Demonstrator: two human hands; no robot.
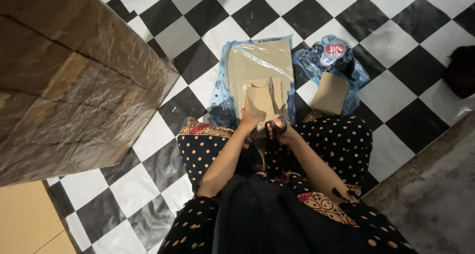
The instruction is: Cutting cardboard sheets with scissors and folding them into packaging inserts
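A large brown cardboard box wrapped in clear plastic film (pixel 69 81) fills the left of the view, standing on the black-and-white chequered tile floor (pixel 396 61). In front of the seated person's knees a flat sheet of brown card inside a blue-edged clear plastic bag (pixel 257 66) lies on the floor, and on it rests a low stack of small tan paper pieces (pixel 277 88). To the right, well apart from the hands, a crumpled blue plastic bag (pixel 341 61) holds another tan paper packet (pixel 330 93).

The left hand (pixel 249 119) holds a small tan folded paper piece (pixel 261 103) upright just above the stack, its fingers closed on the lower edge. The right hand (pixel 278 130) is just beside it, low at the same piece; whether its fingers are pinching or only touching cannot be told, as a dark band crosses them.

Judged from this: the thin paper could crease or tear if gripped too hard, it could slip from the one-edge grip, and the slick plastic underneath could let the stack slide out of line
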